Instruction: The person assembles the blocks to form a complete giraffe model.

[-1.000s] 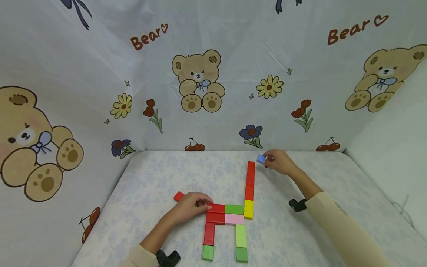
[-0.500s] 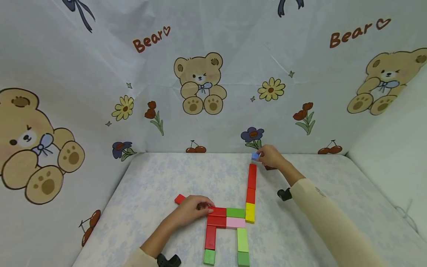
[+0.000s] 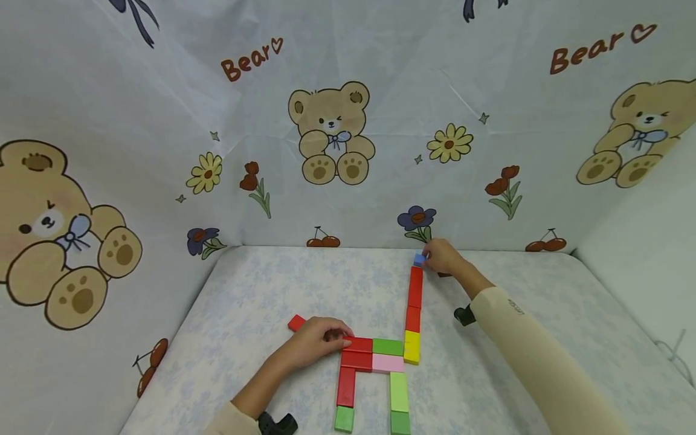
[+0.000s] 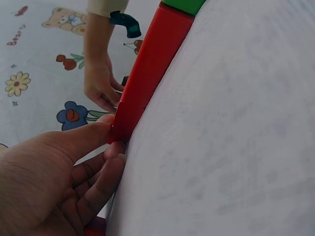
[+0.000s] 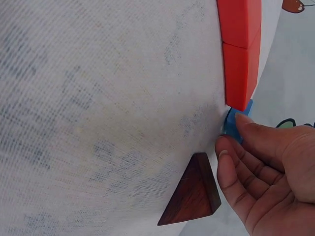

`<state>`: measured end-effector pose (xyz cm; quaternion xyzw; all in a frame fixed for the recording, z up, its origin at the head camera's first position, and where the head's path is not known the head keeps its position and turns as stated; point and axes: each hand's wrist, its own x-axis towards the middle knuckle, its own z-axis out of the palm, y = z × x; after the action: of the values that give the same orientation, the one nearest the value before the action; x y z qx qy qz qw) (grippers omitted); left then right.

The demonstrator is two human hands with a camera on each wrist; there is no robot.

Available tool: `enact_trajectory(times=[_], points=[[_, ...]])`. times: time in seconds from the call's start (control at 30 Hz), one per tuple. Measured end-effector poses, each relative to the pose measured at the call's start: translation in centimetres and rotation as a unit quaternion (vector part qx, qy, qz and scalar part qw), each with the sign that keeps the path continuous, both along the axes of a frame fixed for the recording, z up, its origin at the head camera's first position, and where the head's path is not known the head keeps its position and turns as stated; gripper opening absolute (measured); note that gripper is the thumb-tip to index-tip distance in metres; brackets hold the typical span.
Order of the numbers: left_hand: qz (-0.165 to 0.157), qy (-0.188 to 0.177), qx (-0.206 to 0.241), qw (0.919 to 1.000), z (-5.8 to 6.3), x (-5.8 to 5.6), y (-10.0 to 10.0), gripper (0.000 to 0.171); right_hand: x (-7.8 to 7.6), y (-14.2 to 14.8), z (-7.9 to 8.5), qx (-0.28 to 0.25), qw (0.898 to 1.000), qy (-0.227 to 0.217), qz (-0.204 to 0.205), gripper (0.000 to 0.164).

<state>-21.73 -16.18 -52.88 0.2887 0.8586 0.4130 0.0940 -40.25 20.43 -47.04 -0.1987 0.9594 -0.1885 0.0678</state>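
Observation:
My right hand (image 3: pixel 444 257) pinches a small blue block (image 3: pixel 419 260) between thumb and fingers at the far end of a standing column. That column runs from a long red block (image 3: pixel 415 287) through a shorter red block (image 3: pixel 412 319) to a yellow block (image 3: pixel 411 347). In the right wrist view the blue block (image 5: pixel 238 125) sits right against the red end, partly covered by the thumb. My left hand (image 3: pixel 319 341) pinches the left end of the upper red block (image 3: pixel 360 345); thumb and fingertips lie on either side of that end in the left wrist view.
Beside the upper red block lies a green block (image 3: pixel 388 346), with a red block (image 3: pixel 356 360) and a pink block (image 3: pixel 388 363) below. Two legs of red and green blocks extend nearer. Another red block (image 3: pixel 296 322) shows behind my left hand. A dark brown triangular block (image 5: pixel 192 191) lies near my right hand.
My right hand has carried the blue block leftward, then down to the far end of the red column, uncovering part of the brown triangle. The left hand has kept its place.

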Motion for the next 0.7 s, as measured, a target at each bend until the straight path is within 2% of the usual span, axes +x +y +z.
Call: enact_trajectory(times=[0.2,0.4,0.53,0.7], points=[[0.006,-0.006,-0.001,1.0000,0.0,0.0,0.0,0.011,0.1,-0.4,0.2,-0.006,0.999,-0.045,-0.025,0.032],[0.006,-0.002,0.001,1.0000,0.1,0.0,0.0,0.010,0.0,-0.2,-0.1,-0.044,0.994,-0.083,-0.064,0.034],[0.007,0.000,-0.003,1.0000,0.1,0.0,0.0,0.010,0.1,-0.1,-0.4,-0.073,0.992,-0.069,-0.073,0.027],[0.007,0.002,-0.001,1.0000,0.1,0.0,0.1,0.010,0.3,-0.3,-0.8,-0.091,0.992,-0.029,-0.081,0.021]])
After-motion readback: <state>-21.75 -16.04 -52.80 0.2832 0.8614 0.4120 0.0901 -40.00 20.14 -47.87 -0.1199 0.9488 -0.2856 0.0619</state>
